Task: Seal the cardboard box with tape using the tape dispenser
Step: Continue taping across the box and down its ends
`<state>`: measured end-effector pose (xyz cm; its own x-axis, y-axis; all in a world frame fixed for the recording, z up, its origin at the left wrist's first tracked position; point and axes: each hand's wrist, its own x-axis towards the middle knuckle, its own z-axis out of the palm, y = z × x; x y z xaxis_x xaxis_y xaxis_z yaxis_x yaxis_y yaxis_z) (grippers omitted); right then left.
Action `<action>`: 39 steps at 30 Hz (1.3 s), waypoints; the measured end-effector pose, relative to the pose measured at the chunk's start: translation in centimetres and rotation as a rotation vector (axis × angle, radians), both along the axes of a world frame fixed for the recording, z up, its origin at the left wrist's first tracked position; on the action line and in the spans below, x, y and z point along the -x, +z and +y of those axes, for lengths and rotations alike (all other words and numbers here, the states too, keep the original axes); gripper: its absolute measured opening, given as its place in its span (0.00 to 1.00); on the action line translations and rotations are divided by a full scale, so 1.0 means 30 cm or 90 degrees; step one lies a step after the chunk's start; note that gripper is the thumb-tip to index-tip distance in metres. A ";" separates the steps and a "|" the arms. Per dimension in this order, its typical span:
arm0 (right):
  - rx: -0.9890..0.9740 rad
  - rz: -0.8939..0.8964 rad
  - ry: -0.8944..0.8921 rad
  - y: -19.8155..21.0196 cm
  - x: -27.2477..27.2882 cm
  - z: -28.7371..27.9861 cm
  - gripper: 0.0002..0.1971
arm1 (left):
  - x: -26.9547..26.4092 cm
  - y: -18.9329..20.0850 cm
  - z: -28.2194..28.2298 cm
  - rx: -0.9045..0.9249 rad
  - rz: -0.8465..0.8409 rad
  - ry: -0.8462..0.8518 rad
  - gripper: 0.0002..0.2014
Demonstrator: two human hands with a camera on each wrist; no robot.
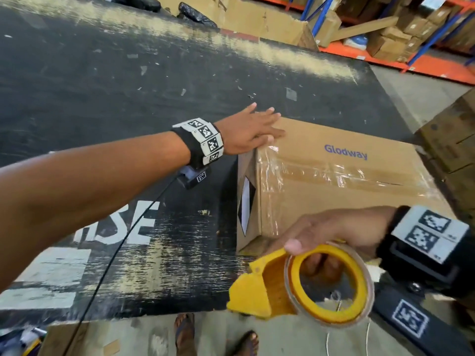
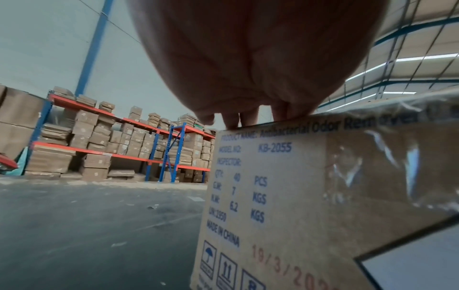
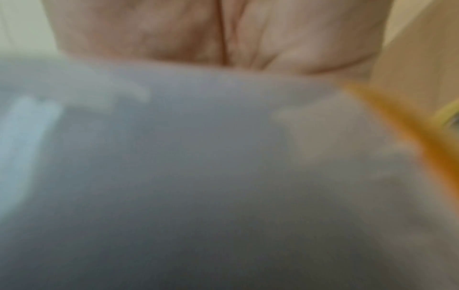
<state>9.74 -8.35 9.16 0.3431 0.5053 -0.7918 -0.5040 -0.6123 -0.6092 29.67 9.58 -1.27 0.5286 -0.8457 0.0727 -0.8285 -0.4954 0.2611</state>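
Note:
A brown cardboard box [image 1: 334,176] marked "Glodway" lies on a black worn table [image 1: 102,98]. Clear tape [image 1: 334,173] runs along its top seam and down its left end. My left hand [image 1: 254,129] rests flat, fingers straight, on the box's far left top corner; in the left wrist view its fingertips [image 2: 231,121] touch the top edge of the printed box [image 2: 285,196] side. My right hand [image 1: 321,235] grips a yellow tape dispenser [image 1: 295,283] with a clear tape roll, held just off the box's near left corner. The right wrist view is blurred: palm [image 3: 223,35] and tape roll [image 3: 198,166].
Orange and blue shelves [image 1: 385,34] stacked with cartons stand beyond the table. A second carton [image 1: 457,150] sits at the right edge beside the box. A black cable [image 1: 115,253] runs from my left wrist across the table. My sandalled feet [image 1: 185,330] stand at the near edge.

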 end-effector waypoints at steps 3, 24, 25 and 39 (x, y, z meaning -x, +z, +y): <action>-0.020 -0.078 -0.079 -0.009 0.051 -0.111 0.20 | 0.052 0.019 -0.001 0.030 -0.008 -0.009 0.25; -0.269 -0.545 -0.699 -0.176 0.240 -0.573 0.40 | 0.272 0.150 -0.050 -0.163 0.178 0.140 0.61; -0.276 -0.566 -0.705 -0.179 0.239 -0.607 0.39 | 0.316 0.163 -0.083 -0.127 0.165 0.134 0.58; -0.157 -0.772 -0.887 -0.206 0.279 -1.269 0.41 | 0.931 0.136 -0.632 -0.216 0.035 0.158 0.43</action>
